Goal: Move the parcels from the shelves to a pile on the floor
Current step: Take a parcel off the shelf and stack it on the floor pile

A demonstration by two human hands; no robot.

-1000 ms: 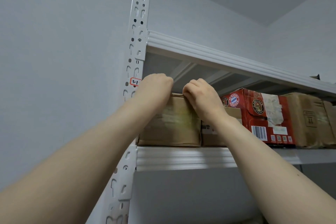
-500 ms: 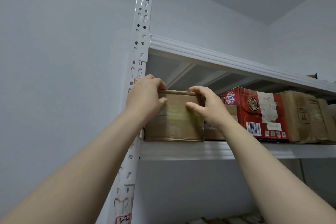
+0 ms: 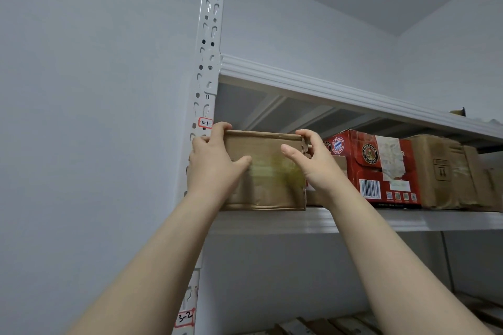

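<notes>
White shelf [image 3: 272,221], upper lvl: left grip [image 3: 212,166] & right grip [image 3: 313,168] both clamped on brown parcel [image 3: 266,190]; red box [image 3: 353,171] just beside.

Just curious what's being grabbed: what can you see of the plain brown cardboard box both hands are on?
The plain brown cardboard box is a worn, creased rectangular parcel with yellowed glossy tape across its front. It stands at the left end of the white metal shelf, bottom edge at the front lip. The left hand grips its upper left corner and the right hand its upper right, thumbs on the front, fingers over the top.
</notes>
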